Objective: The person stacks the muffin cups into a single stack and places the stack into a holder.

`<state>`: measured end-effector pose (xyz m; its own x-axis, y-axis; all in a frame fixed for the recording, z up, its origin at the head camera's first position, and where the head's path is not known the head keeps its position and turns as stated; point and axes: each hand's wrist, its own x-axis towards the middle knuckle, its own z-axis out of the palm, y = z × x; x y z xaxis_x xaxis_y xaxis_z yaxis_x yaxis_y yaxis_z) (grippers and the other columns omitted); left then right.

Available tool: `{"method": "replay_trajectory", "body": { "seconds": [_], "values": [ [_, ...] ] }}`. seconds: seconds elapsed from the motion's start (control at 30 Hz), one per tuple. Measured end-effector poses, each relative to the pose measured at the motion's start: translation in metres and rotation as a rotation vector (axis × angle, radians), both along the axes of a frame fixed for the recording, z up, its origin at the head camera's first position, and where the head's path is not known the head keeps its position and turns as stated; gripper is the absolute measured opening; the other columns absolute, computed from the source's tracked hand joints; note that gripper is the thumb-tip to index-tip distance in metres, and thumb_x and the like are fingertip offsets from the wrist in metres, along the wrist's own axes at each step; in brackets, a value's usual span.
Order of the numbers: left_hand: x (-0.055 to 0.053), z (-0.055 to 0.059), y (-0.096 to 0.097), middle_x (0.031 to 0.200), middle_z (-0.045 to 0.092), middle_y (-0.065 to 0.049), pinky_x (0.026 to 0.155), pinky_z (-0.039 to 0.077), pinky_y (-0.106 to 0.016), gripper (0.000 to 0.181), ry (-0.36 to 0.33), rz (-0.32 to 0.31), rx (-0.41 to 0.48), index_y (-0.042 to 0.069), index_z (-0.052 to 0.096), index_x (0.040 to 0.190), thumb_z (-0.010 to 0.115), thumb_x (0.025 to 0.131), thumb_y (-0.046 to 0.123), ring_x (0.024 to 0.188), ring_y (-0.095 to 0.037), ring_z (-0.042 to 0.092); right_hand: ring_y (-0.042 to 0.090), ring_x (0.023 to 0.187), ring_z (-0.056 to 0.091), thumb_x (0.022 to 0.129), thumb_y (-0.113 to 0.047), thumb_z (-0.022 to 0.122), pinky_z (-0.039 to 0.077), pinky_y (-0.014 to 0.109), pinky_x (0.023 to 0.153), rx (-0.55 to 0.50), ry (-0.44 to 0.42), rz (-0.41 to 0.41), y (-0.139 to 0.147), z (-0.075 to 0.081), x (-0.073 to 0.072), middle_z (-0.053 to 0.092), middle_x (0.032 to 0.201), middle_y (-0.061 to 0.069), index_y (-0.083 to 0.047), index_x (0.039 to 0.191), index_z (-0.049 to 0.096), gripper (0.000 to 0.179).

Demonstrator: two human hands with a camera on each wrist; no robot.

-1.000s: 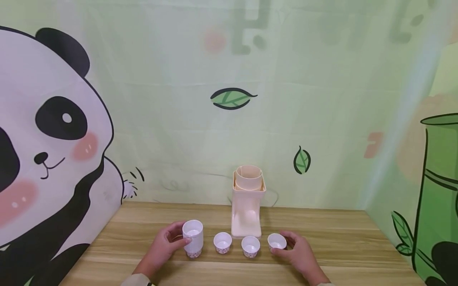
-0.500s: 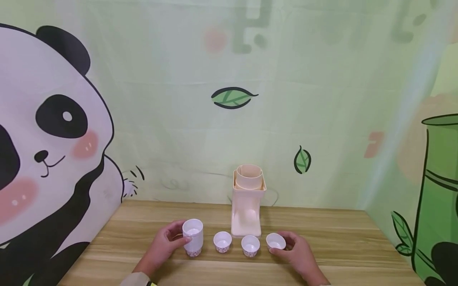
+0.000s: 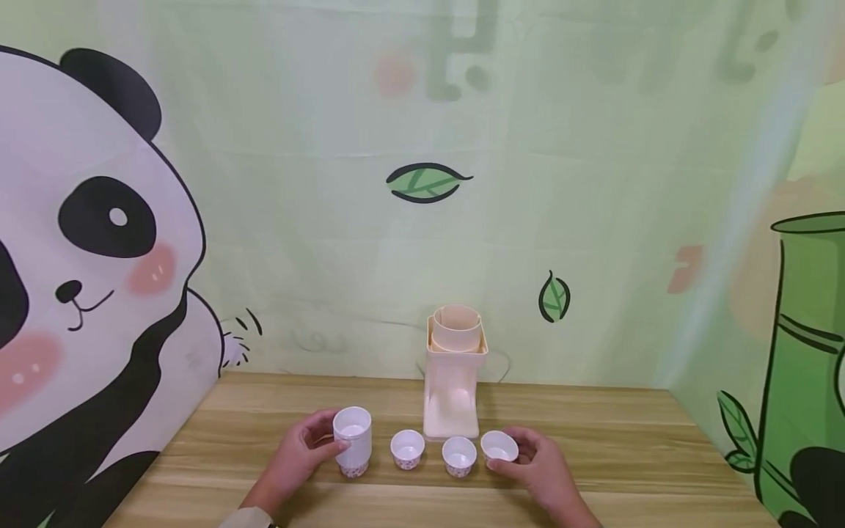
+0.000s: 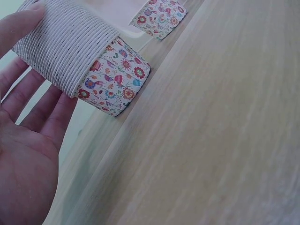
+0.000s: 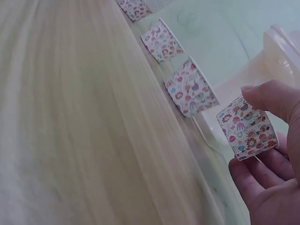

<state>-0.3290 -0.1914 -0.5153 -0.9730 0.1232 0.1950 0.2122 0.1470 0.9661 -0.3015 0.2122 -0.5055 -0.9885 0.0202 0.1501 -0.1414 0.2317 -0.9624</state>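
My left hand (image 3: 305,453) grips an upright stack of white paper cups (image 3: 356,440), thumb across the front and fingers behind. In the left wrist view the stack's ridged nested rims (image 4: 70,47) show above the flowered side of the bottom cup (image 4: 115,75). My right hand (image 3: 543,469) pinches a single flower-printed paper cup (image 5: 247,129) between thumb and fingers, slightly tilted, close over the table. Two more such cups, a left one (image 3: 407,453) and a right one (image 3: 458,460), stand mouth up between my hands. The held cup's rim is right beside the right one.
Behind the cups stands a pale pink plastic holder (image 3: 452,389) with a round tube (image 3: 457,330) in its top. The wood-grain table (image 3: 290,396) ends at a green cloth backdrop (image 3: 317,257) with a printed panda (image 3: 99,293) and leaves.
My right hand has moved left with its cup, toward the nearest standing cup. The left hand keeps its grip on the stack without moving. The head view has shifted slightly.
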Motion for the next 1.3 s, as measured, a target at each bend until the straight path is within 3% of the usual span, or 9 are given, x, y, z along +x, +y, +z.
{"method": "replay_trajectory", "body": {
  "seconds": [0.73, 1.3],
  "values": [
    [0.000, 0.000, 0.000, 0.124, 0.070, -0.017, 0.094, 0.053, -0.018, 0.053, 0.007, 0.010, -0.009, 0.000, 0.061, 0.134, 0.081, 0.086, 0.010, 0.106, -0.009, 0.066, 0.022, 0.105, 0.068, 0.075, -0.007, 0.091, 0.059, 0.022, 0.084, -0.028, 0.022, 0.090, -0.025, 0.013, 0.013, 0.071, 0.120, 0.021, 0.008, 0.127, 0.063, 0.061],
    [0.000, 0.000, -0.001, 0.126, 0.069, -0.020, 0.095, 0.053, -0.018, 0.054, 0.006, -0.016, -0.006, -0.001, 0.060, 0.135, 0.081, 0.087, 0.012, 0.109, -0.011, 0.066, 0.024, 0.108, 0.069, 0.075, -0.005, 0.090, 0.060, 0.024, 0.087, -0.120, 0.044, 0.183, -0.049, 0.025, 0.015, 0.069, 0.123, 0.027, 0.012, 0.130, 0.059, 0.065]
  ]
}}
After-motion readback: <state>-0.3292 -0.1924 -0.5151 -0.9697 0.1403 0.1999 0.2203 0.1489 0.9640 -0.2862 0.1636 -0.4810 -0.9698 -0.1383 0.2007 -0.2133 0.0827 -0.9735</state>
